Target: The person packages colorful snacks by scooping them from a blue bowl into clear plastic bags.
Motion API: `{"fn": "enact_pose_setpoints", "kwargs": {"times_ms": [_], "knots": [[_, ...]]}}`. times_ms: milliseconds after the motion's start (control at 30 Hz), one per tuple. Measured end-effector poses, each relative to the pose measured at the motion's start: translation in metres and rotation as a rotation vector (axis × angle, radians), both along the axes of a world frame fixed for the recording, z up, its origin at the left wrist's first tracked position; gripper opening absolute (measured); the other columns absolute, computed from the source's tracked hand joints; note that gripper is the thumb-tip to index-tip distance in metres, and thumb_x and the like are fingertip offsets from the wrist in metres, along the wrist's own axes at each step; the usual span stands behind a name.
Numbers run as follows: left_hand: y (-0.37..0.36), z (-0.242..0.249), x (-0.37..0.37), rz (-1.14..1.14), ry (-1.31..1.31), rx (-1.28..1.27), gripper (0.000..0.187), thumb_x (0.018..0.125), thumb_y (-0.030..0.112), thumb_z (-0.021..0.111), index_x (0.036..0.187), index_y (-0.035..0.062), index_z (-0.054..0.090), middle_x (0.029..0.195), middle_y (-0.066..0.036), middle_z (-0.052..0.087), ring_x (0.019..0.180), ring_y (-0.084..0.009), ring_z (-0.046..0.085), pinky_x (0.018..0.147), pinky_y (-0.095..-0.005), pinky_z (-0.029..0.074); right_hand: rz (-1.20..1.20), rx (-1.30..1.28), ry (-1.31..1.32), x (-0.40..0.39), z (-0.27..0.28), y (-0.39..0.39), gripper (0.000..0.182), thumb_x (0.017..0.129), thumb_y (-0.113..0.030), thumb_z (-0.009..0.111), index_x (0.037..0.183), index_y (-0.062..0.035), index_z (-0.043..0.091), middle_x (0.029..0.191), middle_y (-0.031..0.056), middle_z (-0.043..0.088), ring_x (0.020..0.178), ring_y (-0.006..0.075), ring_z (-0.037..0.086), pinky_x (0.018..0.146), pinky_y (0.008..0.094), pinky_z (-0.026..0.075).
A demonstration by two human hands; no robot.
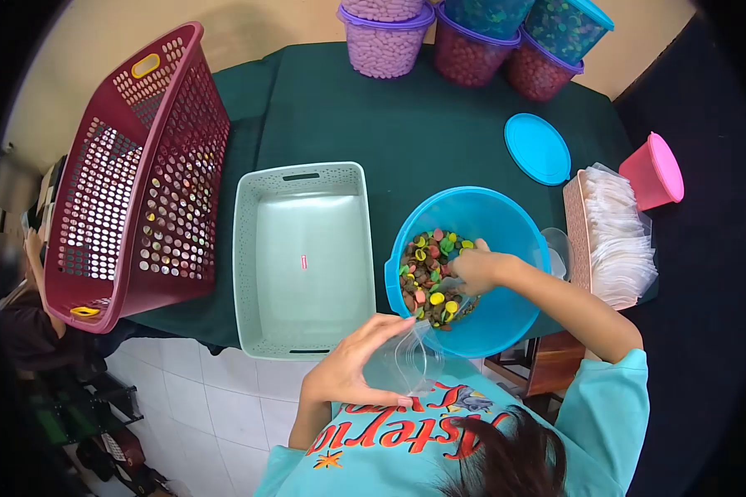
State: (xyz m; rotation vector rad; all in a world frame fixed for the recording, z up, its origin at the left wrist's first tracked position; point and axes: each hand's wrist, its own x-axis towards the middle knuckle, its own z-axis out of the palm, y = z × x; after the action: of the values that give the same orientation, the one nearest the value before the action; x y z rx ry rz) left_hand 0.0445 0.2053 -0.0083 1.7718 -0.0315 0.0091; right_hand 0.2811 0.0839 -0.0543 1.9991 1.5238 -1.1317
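A blue tub [514, 311] holds a heap of small mixed pieces [429, 269] in brown, yellow, green and pink. Inside it, my right hand [479, 269] is closed on a clear scoop [454, 287], whose tip sits among the pieces. My left hand [352, 364] grips a clear plastic bag [410, 360] between thumb and fingers, just outside the tub's near left rim. The bag's mouth is spread and no pieces show in it. To the left of the tub stands a pale green basket [304, 240] with nothing inside but a small red label.
A large maroon basket [170, 178] stands at the left. Filled tubs [385, 50] are stacked at the back. A blue lid [538, 149], a holder of clear bags [613, 240] and a pink container [651, 174] are at the right. Another person's arm [41, 277] shows far left.
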Motion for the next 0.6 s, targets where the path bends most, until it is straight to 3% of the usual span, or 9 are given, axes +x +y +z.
{"fn": "enact_pose_setpoints", "kwargs": {"times_ms": [100, 167, 267, 400, 467, 600], "knots": [[0.001, -0.002, -0.002, 0.017, 0.009, -0.014, 0.087, 0.047, 0.031, 0.08, 0.119, 0.0002, 0.043, 0.113, -0.016, 0.045, 0.104, -0.0283, 0.046, 0.089, -0.0352, 0.035, -0.046, 0.117, 0.09, 0.005, 0.004, -0.005, 0.017, 0.07, -0.02, 0.053, 0.078, -0.0049, 0.058, 0.072, 0.0131, 0.058, 0.079, 0.0267, 0.056, 0.079, 0.0419, 0.028], [0.002, -0.004, -0.004, 0.029, -0.008, -0.016, 0.086, 0.048, 0.03, 0.08, 0.119, 0.0, 0.043, 0.113, -0.016, 0.045, 0.104, -0.0282, 0.046, 0.089, -0.0352, 0.035, -0.121, 0.312, 0.226, 0.01, 0.008, -0.01, 0.019, 0.072, -0.022, 0.054, 0.079, -0.006, 0.059, 0.073, 0.0116, 0.059, 0.078, 0.0269, 0.056, 0.079, 0.0393, 0.028], [0.001, -0.004, -0.008, 0.018, -0.067, 0.026, 0.081, 0.054, 0.03, 0.076, 0.121, 0.0009, 0.041, 0.114, -0.016, 0.043, 0.104, -0.0284, 0.045, 0.088, -0.0352, 0.036, -0.165, 0.271, 0.32, 0.017, 0.021, -0.01, 0.019, 0.074, -0.021, 0.052, 0.084, -0.0069, 0.059, 0.079, 0.0121, 0.06, 0.082, 0.0274, 0.055, 0.085, 0.0405, 0.026], [-0.009, 0.001, -0.011, 0.18, -0.075, 0.025, 0.081, 0.05, 0.028, 0.077, 0.118, 0.0006, 0.043, 0.111, -0.016, 0.044, 0.1, -0.0272, 0.047, 0.086, -0.0347, 0.037, -0.102, 0.36, 0.301, 0.019, 0.025, -0.019, 0.019, 0.077, -0.019, 0.049, 0.09, -0.0074, 0.058, 0.087, 0.0128, 0.059, 0.088, 0.0286, 0.053, 0.092, 0.0439, 0.024], [-0.017, 0.004, -0.012, 0.265, -0.076, 0.02, 0.081, 0.048, 0.028, 0.078, 0.117, 0.0007, 0.044, 0.11, -0.016, 0.045, 0.099, -0.0266, 0.048, 0.085, -0.0343, 0.037, -0.099, 0.353, 0.311, 0.018, 0.031, -0.02, 0.018, 0.082, -0.019, 0.046, 0.091, -0.007, 0.055, 0.087, 0.0107, 0.059, 0.091, 0.0269, 0.054, 0.101, 0.0473, 0.015], [-0.034, 0.009, -0.013, 0.362, -0.088, 0.127, 0.081, 0.045, 0.027, 0.079, 0.114, 0.0011, 0.045, 0.106, -0.013, 0.047, 0.098, -0.0254, 0.049, 0.083, -0.0329, 0.039, -0.046, 0.457, 0.338, 0.027, 0.04, -0.026, 0.019, 0.083, -0.019, 0.044, 0.092, -0.0069, 0.055, 0.09, 0.0114, 0.058, 0.095, 0.0274, 0.052, 0.101, 0.0484, 0.015]]}}
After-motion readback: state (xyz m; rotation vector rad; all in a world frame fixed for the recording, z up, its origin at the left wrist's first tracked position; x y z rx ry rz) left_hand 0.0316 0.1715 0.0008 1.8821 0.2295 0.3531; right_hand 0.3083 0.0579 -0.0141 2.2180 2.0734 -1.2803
